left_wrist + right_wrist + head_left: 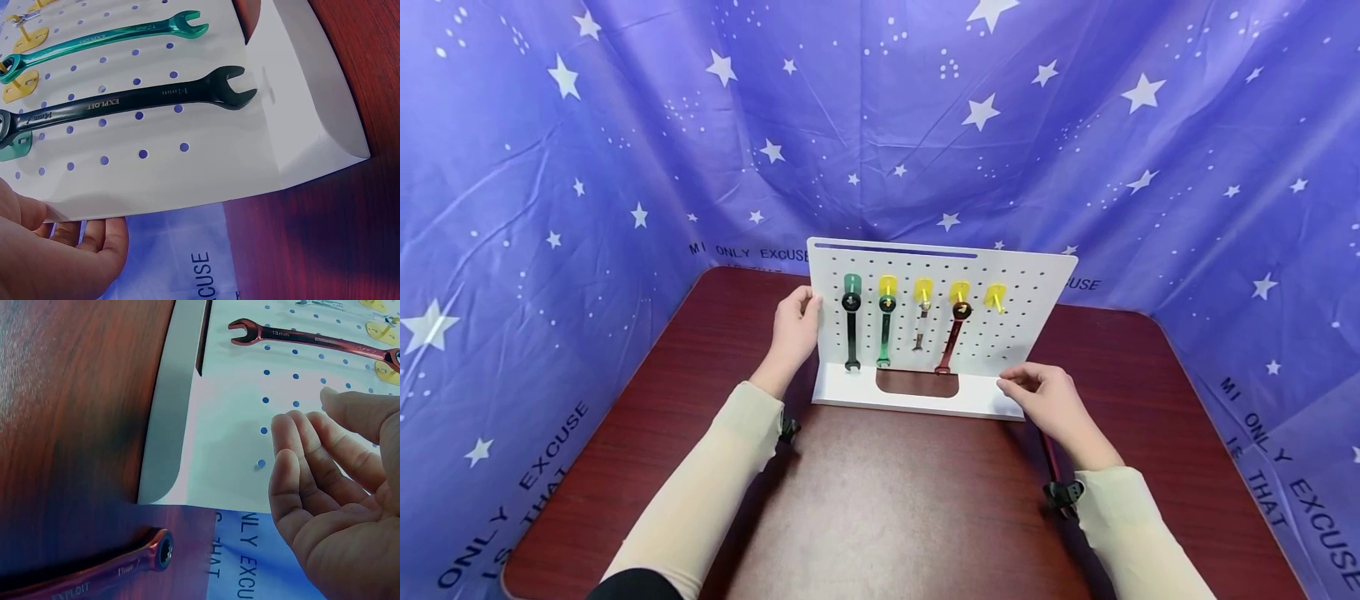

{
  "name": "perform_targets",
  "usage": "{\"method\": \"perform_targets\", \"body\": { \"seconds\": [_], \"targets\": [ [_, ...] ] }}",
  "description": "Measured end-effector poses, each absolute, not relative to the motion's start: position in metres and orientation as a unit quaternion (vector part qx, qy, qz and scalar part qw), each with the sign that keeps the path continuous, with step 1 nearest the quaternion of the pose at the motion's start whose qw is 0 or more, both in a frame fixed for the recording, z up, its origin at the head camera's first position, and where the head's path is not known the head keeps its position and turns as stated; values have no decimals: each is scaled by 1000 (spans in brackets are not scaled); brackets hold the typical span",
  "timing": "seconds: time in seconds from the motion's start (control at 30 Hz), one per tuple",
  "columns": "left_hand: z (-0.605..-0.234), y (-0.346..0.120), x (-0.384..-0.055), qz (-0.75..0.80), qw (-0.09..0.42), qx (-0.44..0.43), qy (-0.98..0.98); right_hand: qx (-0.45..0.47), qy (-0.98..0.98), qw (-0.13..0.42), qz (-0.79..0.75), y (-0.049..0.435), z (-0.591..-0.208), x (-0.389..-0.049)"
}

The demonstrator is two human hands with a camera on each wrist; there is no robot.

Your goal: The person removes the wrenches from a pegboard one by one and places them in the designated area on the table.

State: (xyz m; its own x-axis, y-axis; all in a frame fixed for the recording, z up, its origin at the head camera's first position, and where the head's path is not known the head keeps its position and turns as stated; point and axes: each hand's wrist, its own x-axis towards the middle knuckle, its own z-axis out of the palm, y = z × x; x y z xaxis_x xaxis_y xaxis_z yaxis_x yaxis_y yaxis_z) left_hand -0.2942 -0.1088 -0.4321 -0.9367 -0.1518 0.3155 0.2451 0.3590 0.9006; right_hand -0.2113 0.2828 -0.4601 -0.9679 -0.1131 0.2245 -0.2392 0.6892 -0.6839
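Note:
A white pegboard stand (1033, 275) stands upright on the table. From its hooks hang a black wrench (852, 337), a green wrench (885, 335), a small silver wrench (920, 327) and a red wrench (951, 343). My left hand (795, 327) pinches the board's left edge, thumb on one side and fingers behind. In the left wrist view the black wrench (125, 100) lies closest to that hand. My right hand (1051, 404) is at the stand's lower right corner, its fingers loosely bent and a gap between thumb and fingertips, holding nothing.
A yellow hook (996, 298) at the right of the row carries no wrench. Another red wrench (119, 567) lies on the dark red table (880, 500), beside the stand and partly under my right wrist. A purple star-print curtain (880, 125) surrounds the table behind and at the sides.

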Motion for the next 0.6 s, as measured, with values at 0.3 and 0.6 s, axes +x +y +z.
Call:
{"method": "perform_targets", "body": {
  "seconds": [0.3,0.6],
  "targets": [
    [-433,-109,-294,-563,179,-33,-806,102,-911,72,394,277,-457,-213],
    [-433,-109,-294,-567,176,-34,-804,100,-906,74,405,274,-452,-214]
  ]
}}
